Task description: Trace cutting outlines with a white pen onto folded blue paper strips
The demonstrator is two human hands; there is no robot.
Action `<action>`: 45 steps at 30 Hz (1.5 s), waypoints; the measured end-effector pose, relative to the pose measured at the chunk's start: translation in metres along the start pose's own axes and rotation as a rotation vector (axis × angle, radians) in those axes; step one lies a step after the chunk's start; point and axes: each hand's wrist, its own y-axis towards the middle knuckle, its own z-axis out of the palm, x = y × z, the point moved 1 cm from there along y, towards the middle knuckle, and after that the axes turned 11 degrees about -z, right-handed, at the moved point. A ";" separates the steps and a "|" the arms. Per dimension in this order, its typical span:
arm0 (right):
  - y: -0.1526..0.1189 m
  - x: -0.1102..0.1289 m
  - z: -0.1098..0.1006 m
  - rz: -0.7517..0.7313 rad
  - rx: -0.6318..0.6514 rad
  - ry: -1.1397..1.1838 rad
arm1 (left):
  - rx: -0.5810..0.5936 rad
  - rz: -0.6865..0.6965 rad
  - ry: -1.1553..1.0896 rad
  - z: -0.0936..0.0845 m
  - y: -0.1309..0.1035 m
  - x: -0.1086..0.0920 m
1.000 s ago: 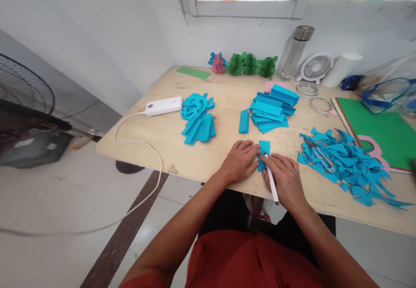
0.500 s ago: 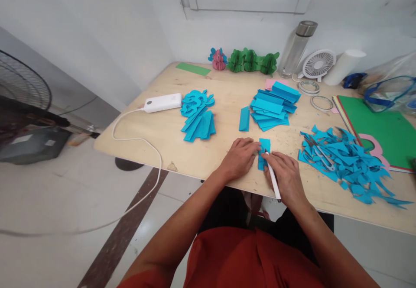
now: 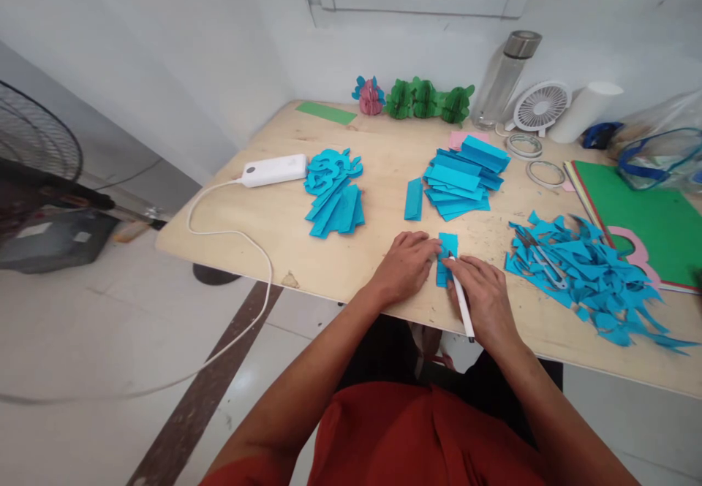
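Observation:
A small blue paper piece (image 3: pixel 449 243) lies flat near the table's front edge. My right hand (image 3: pixel 482 292) is closed on a white pen (image 3: pixel 463 307), its dark tip touching the paper. At the paper's left side, my left hand (image 3: pixel 406 263) rests with its fingertips on the edge, fingers spread slightly. Behind it are a single folded blue strip (image 3: pixel 413 199) and a stack of folded blue papers (image 3: pixel 458 183). Further left lie blue cut shapes (image 3: pixel 326 172) above more folded pieces (image 3: pixel 343 212). The part of the paper under my fingers is hidden.
Blue scraps (image 3: pixel 603 281) with scissors (image 3: pixel 542 259) lie on the right, beside a green sheet (image 3: pixel 647 223). A white power bank (image 3: pixel 274 170) with a cable is on the left. Tape rolls (image 3: pixel 523 146), a small fan (image 3: pixel 542 108), a bottle (image 3: pixel 507 80) and green paper figures (image 3: pixel 424 99) stand behind.
The view has shifted very slightly. Both hands stay in nearly the same place, the pen tip still on the blue paper.

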 end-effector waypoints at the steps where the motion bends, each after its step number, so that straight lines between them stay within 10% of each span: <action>1: 0.000 0.000 0.000 0.000 0.000 0.001 | 0.001 -0.002 -0.004 0.000 0.000 0.000; 45: 0.002 0.004 -0.002 -0.015 0.030 -0.034 | 0.038 0.010 -0.039 -0.003 -0.001 0.001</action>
